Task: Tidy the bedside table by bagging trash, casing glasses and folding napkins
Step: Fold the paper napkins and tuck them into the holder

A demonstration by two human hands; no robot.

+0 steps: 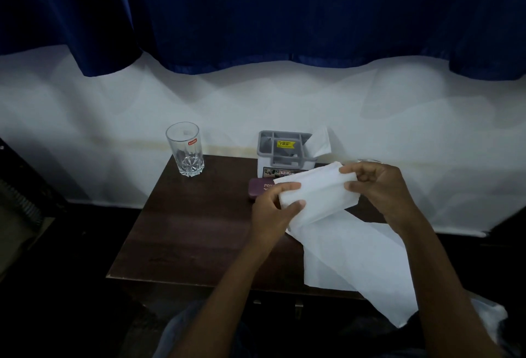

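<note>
Head view: the left hand and right hand each pinch one end of a folded white napkin, held above the dark bedside table. An unfolded napkin lies beneath. The maroon glasses case sits behind the left hand, closed, near the grey holder. A drinking glass stands upright at the table's rear left.

- A dark wooden table is standing against the white wall, carrying everything below.
- A clear glass is standing upright at the far left corner, well to the left of the grip.
- A grey holder is sitting at the back edge, just beyond the grip.
- A maroon case is lying flat just left of the grip, partly hidden.
- A white sheet is lying below the grip, hanging over the near edge.
</note>
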